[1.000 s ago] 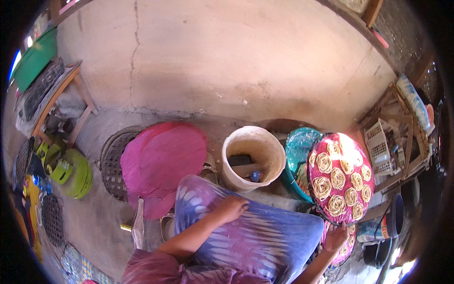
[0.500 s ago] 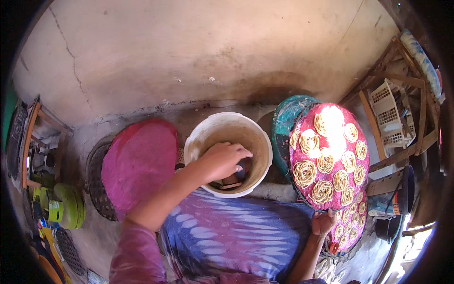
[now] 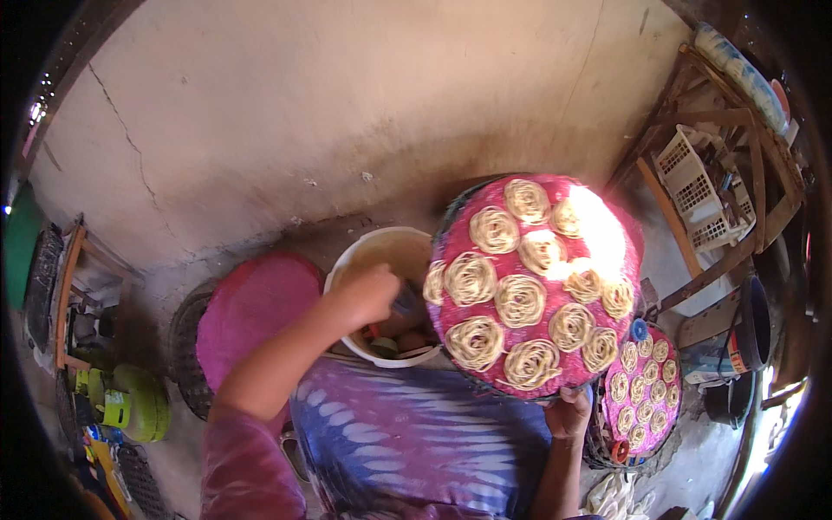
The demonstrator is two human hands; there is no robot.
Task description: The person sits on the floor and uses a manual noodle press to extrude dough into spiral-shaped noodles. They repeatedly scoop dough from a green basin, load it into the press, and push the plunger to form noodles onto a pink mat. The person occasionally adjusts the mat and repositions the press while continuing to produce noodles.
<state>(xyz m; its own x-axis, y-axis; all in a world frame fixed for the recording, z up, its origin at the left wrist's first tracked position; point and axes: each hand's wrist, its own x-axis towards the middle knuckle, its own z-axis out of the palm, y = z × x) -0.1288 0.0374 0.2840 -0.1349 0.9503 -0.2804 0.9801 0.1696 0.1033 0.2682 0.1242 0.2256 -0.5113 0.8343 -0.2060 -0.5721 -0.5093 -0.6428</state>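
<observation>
Head view: right hand (image 3: pixel 568 416) grips pink tray (image 3: pixel 508 263) by its near rim.

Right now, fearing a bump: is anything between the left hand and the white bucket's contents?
Nothing visible: the left hand is at the open mouth of the white bucket. The noodle tray, held by the right hand, hides the bucket's right side.

- off-white round plastic bucket (image 3: pixel 386 248): matt, scuffed inside;
- round pink cloth-like tray lining (image 3: pixel 544 332): rough, fibrous;
- pale yellow coiled strand nests (image 3: pixel 471 279): matt, ridged;
- blue-and-purple patterned lap cloth (image 3: pixel 416 433): soft, matt, creased;
- beige plastered wall (image 3: pixel 347 87): matt, stained, cracked;
- white perforated plastic basket (image 3: pixel 691 180): smooth;
- brown wooden frame (image 3: pixel 668 217): rough, matt;
- green rounded metal-looking cylinder (image 3: pixel 143 406): smooth, painted
</observation>
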